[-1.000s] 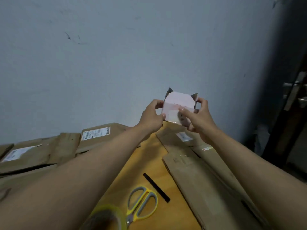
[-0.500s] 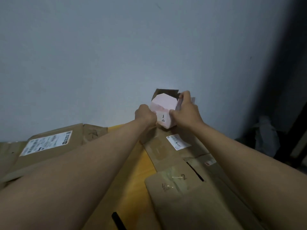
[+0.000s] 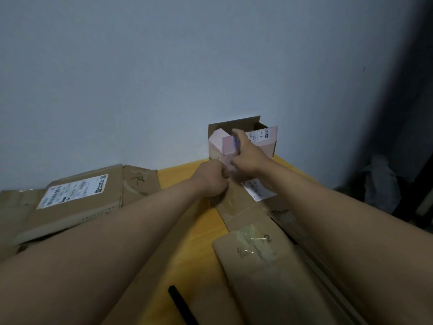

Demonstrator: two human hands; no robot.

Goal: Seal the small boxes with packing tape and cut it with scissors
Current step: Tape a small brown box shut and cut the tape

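A: Pink small box (image 3: 220, 139) w/ brown inner flaps up, just past both hands, at the far end of the yellow table (image 3: 178, 174) by the wall.
B: Hands?
A: Right hand (image 3: 246, 153) pinches the near pink flap, thumb up along it. Left hand (image 3: 212, 179) is a curled fist at the box's lower near corner; can't tell if it grips anything.
B: Else?
A: Flattened cardboard (image 3: 77, 200) left of left hand, more under right forearm. Black strip (image 3: 181, 303) betw. forearms.

Flattened cardboard boxes (image 3: 77, 202) crowd the tabletop's (image 3: 178, 233) left and right; a yellow lane between them lies open, except for a black strip (image 3: 181, 304).
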